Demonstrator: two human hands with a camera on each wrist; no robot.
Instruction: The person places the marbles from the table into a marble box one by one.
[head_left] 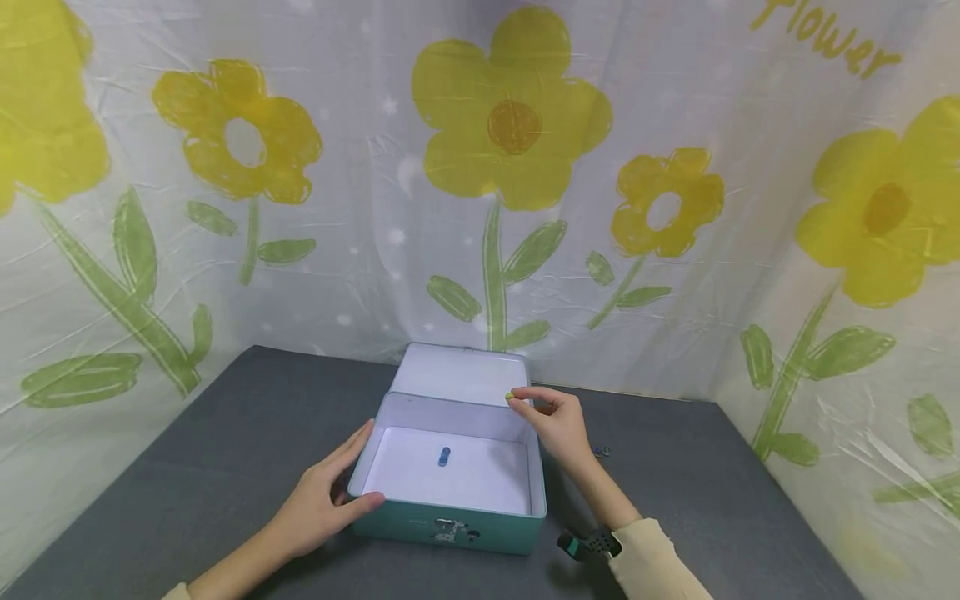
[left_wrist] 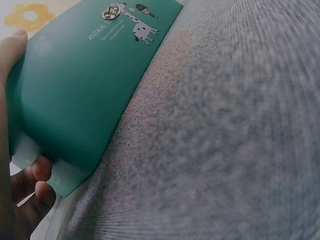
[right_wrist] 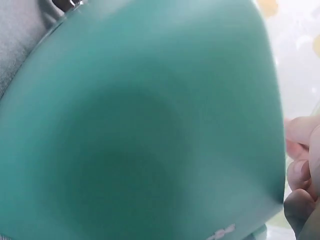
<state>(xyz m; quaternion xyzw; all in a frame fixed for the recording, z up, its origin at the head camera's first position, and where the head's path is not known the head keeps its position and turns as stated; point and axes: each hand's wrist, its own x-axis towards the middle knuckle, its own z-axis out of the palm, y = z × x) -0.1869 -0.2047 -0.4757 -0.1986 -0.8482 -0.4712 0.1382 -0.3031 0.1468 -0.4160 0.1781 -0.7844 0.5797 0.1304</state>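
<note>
A teal tin box (head_left: pixel 390 521) with a white inside stands on the table, its hinged lid (head_left: pixel 457 371) tipped back behind it. On the box's front wall a giraffe picture (left_wrist: pixel 142 29) shows. My left hand (head_left: pixel 318 504) holds the box's left front corner, thumb at the front rim and fingers along the left side. My right hand (head_left: pixel 558 423) pinches a small yellow-green piece (head_left: pixel 510 396) above the back right rim; its exact kind is too small to tell. Inside, small blue round pieces (head_left: pixel 444 456) lie on the box floor.
A couple of small dark pieces (head_left: pixel 602 451) lie on the table right of the box, beside my right forearm. The dark grey table (head_left: pixel 247 442) reaches back to a curtain (head_left: pixel 360 275) printed with yellow flowers. A dark band (head_left: pixel 588 543) sits on the right wrist.
</note>
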